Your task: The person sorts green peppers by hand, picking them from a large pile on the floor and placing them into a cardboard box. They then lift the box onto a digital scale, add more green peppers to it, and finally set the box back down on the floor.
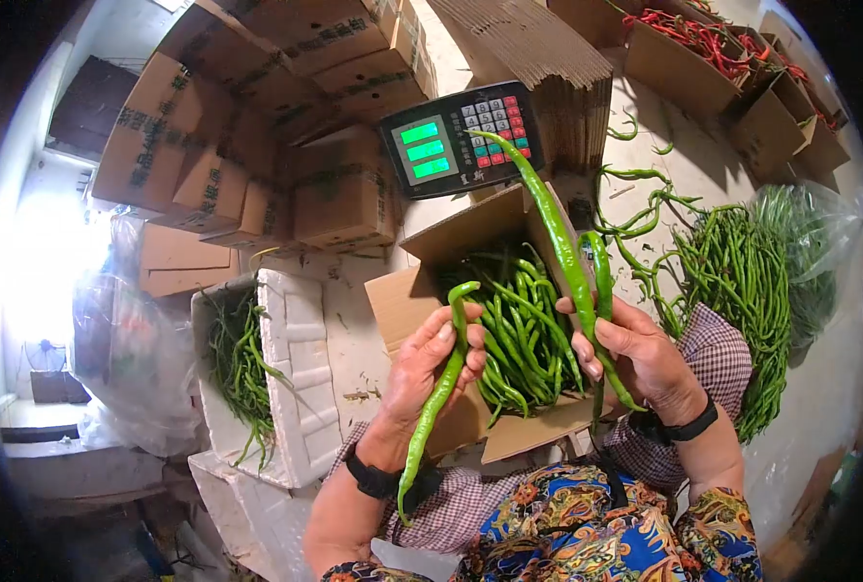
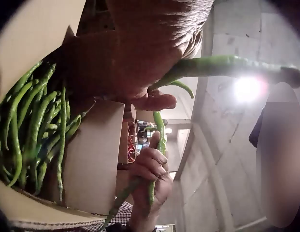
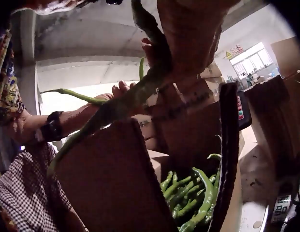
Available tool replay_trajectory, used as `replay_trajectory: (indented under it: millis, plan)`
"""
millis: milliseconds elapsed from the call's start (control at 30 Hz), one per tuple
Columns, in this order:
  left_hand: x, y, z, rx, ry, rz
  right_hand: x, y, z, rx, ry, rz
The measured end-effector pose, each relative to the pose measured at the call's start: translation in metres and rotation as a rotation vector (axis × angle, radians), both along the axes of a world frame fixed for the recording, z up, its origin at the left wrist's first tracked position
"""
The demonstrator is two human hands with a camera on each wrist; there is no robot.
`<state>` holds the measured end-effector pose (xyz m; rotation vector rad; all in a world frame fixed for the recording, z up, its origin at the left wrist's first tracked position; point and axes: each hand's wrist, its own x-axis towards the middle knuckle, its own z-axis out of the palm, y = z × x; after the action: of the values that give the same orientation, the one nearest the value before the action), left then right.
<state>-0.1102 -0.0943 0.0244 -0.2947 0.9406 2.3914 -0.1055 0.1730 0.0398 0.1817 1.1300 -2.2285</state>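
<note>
Over an open cardboard box (image 1: 393,308) of green peppers (image 1: 521,339), the left hand (image 1: 430,359) grips one long green pepper (image 1: 431,412), its lower end hanging toward the lap. To its right, the right hand (image 1: 635,354) holds long green peppers (image 1: 558,228) between thumb and fingers; one reaches up across the scale's keys in the head view. The left wrist view shows the left hand (image 2: 154,53) close up and the right hand (image 2: 152,179) beyond. In the right wrist view, a dark pepper (image 3: 121,104) crosses in front of the right hand (image 3: 191,38).
Behind the box stands a scale (image 1: 461,139) with a lit green display. A white foam box (image 1: 301,388) of peppers is at the left. Green peppers (image 1: 737,291) are heaped at the right, red peppers (image 1: 693,44) in cartons at the back right, stacked cartons (image 1: 344,199) at the back left.
</note>
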Motion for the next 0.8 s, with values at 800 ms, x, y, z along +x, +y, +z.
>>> replay_trajectory:
  millis: [800]
  plan:
    - [0.008, 0.014, 0.031, -0.622, 0.137, -0.031, 0.016, -0.052, -0.01, 0.78, 0.83, 0.17]
